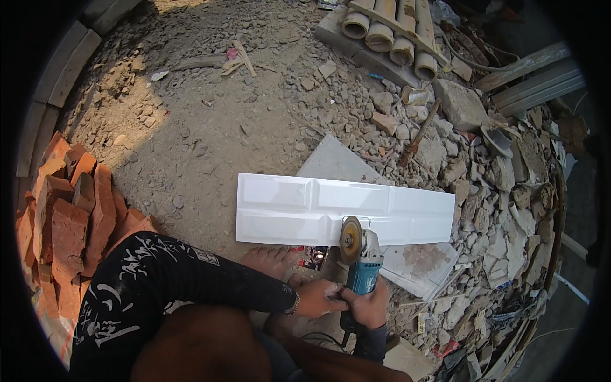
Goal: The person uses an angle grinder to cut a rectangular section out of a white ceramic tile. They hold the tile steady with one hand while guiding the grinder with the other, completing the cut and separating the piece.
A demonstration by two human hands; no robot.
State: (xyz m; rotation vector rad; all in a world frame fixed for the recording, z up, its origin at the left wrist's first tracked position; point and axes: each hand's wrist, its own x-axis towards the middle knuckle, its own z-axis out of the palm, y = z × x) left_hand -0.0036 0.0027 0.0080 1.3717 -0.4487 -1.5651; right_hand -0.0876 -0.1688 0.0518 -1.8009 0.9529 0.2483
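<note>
My right hand (369, 304) is wrapped round the teal body of an angle grinder (364, 275). Against the rear of the same tool, my left hand (316, 299) has its fingers closed, touching my right thumb. The grinder's round cutting disc (349, 240) stands upright at the near edge of a white tile (356, 196). This long, glossy tile has a raised pattern of rectangles. Beneath it lies a grey slab (337, 159), partly covered. I cannot tell whether the disc touches the tile or is spinning.
Orange bricks (76, 223) are piled at the left. Broken rubble (490, 235) covers the right side, and several pipes (382, 38) lie at the far right. My bare foot (270, 261) is close to the tile's near edge. The grinder's cord (331, 340) trails below my hands.
</note>
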